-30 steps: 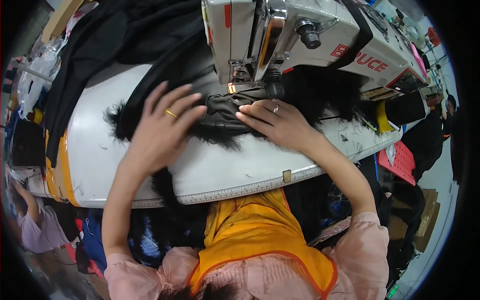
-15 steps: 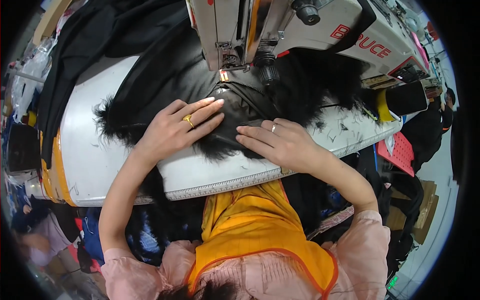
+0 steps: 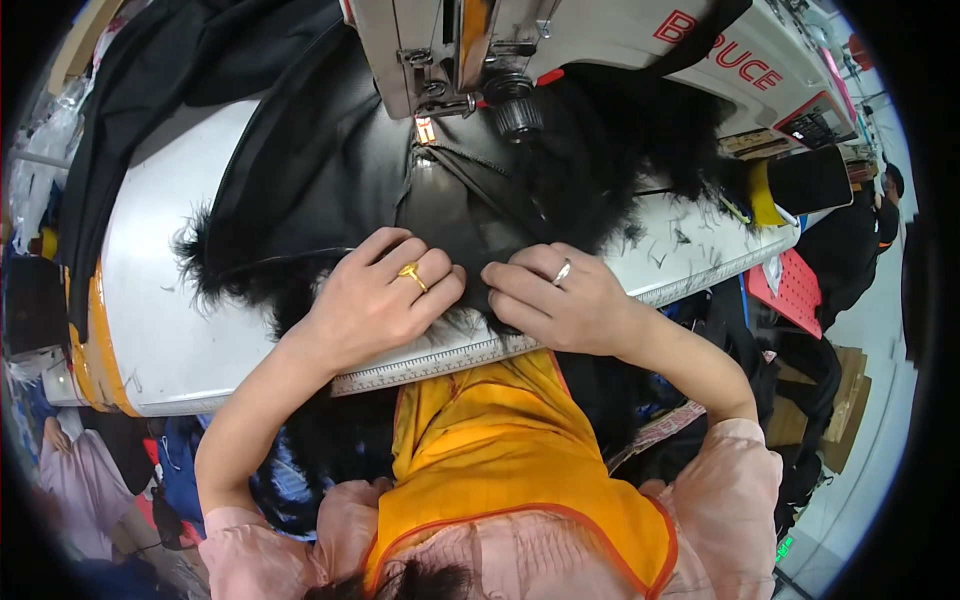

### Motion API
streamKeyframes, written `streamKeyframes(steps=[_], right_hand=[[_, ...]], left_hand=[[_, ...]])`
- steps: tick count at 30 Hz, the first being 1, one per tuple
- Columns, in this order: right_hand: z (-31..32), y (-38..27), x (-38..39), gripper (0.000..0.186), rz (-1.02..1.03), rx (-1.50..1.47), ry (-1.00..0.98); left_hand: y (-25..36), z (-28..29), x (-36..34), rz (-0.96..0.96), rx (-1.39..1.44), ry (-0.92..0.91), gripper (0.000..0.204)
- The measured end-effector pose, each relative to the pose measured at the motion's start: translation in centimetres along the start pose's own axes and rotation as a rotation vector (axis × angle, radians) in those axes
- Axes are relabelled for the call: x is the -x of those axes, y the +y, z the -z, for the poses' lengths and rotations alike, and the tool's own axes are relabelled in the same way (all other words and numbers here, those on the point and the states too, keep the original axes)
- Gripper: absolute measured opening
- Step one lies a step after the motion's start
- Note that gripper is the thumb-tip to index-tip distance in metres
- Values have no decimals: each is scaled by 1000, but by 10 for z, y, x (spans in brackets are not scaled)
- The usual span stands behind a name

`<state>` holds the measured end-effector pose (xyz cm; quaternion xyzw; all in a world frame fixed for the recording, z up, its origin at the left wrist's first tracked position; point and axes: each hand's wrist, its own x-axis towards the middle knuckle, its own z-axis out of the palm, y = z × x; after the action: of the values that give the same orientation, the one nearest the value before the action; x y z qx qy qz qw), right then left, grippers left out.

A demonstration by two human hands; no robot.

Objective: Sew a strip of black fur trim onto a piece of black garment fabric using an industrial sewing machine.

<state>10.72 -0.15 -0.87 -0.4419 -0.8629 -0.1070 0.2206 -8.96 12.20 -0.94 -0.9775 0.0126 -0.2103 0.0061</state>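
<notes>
Black smooth fabric with a furry edge (image 3: pixel 310 150) lies over the white table, running under the needle area of a sewing machine (image 3: pixel 600 60). My left hand (image 3: pixel 392 295), with a gold-coloured ring, has its fingers curled on the near edge of this fabric. Close beside it, my right hand (image 3: pixel 560 300), wearing a silver-coloured ring, pinches the same edge. The two hands' fingertips nearly meet, hiding part of the edge between them. From the needle area a seam with a dark cord-like strip (image 3: pixel 470 170) slants toward my right hand.
A measuring tape strip (image 3: pixel 440 368) runs along the table's front edge. Loose black fur tufts (image 3: pixel 680 235) lie at right, near a black and yellow holder (image 3: pixel 790 190). A red perforated tray (image 3: pixel 787 290) stands beyond the table. More black cloth (image 3: pixel 150 130) hangs at left.
Both hands have moved slightly toward me and closer together. Their fingers went from lying flatter on the fabric to curling round its near edge. The view has shifted slightly.
</notes>
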Motion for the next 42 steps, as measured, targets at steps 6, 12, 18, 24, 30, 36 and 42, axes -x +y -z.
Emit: streamKeyframes(steps=[6, 12, 18, 24, 30, 36, 42], right_hand=[[-8, 0, 2, 14, -75, 9, -11], [-11, -1, 5, 27, -123, 21, -49], [-10, 4, -1, 54, -211, -32, -125], [0, 13, -14, 68, -226, -40, -338], [3, 37, -29, 85, -482, -185, -557], [-17, 68, -35, 70, -427, -62, -423], [-30, 95, -30, 24, -308, 118, -377]], left_hand=[[-10, 4, 8, -57, -147, 26, 18], [-14, -1, 10, -75, -143, 61, 16], [-14, 2, 14, 13, -148, 14, 23], [-28, 7, 17, 8, -7, -71, 32], [-49, 4, 12, -81, -2, -85, 31], [-82, -7, 5, -68, 51, -11, 34], [-110, -15, 1, 13, 86, -59, 39]])
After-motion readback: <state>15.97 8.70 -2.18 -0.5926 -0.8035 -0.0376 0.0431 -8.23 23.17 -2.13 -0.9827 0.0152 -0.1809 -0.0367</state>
